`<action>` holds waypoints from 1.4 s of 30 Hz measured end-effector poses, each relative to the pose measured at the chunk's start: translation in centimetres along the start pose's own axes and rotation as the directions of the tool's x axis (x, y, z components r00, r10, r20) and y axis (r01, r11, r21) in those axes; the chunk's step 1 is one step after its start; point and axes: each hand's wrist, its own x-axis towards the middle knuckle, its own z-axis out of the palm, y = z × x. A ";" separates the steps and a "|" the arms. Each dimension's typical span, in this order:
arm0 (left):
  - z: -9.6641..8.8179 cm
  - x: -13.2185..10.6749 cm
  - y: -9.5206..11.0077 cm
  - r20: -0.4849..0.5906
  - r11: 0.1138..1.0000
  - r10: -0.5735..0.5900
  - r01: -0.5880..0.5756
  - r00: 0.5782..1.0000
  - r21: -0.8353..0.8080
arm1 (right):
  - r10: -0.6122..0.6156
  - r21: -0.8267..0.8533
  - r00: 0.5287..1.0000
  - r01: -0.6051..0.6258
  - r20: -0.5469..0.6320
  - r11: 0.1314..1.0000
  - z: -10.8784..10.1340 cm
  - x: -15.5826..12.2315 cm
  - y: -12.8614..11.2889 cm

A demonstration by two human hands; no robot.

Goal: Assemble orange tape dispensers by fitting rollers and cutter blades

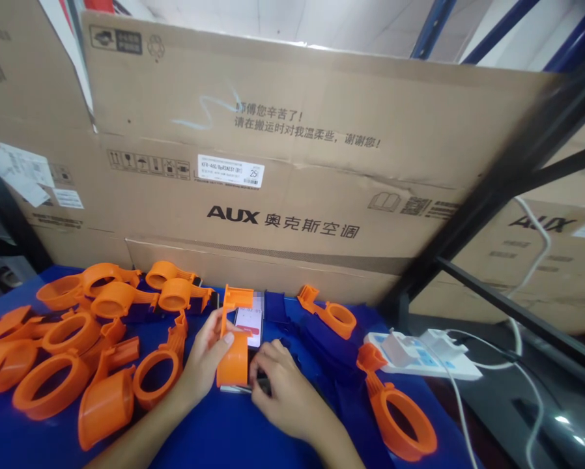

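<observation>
On the blue table [253, 436], my left hand [204, 365] is closed around one orange clamp piece [234, 355], thumb on its face, long axis upright. My right hand [285, 394] lies just right of it and touches it, fingers curled down onto something small and dark; I cannot tell whether they grip. Just behind both lies one phone [251, 324]. To the left lies a heap of orange rings [72, 339], about a dozen, overlapping. On the right are two more rings [329, 314] [400, 420] and one power strip [422, 357]. Cardboard boxes [297, 163] stand at the back.
</observation>
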 end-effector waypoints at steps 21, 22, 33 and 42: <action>-0.4 -0.3 -1.3 0.014 0.987 -0.059 0.060 0.998 -0.146 | -0.045 -0.005 0.997 0.046 0.058 0.999 0.8 0.4 0.2; -0.5 -0.3 -1.4 0.010 0.987 -0.061 0.061 0.998 -0.146 | -0.041 0.009 0.998 0.041 0.057 0.999 0.9 0.4 0.3; -0.7 -0.5 -2.0 -0.021 0.988 -0.092 0.089 0.995 -0.125 | -0.031 0.239 0.997 0.049 -0.077 0.970 0.5 0.5 0.6; -0.6 -0.5 -2.2 0.028 0.993 -0.111 0.112 0.993 -0.047 | 0.355 0.705 0.814 0.091 -0.459 0.703 -0.2 1.3 1.3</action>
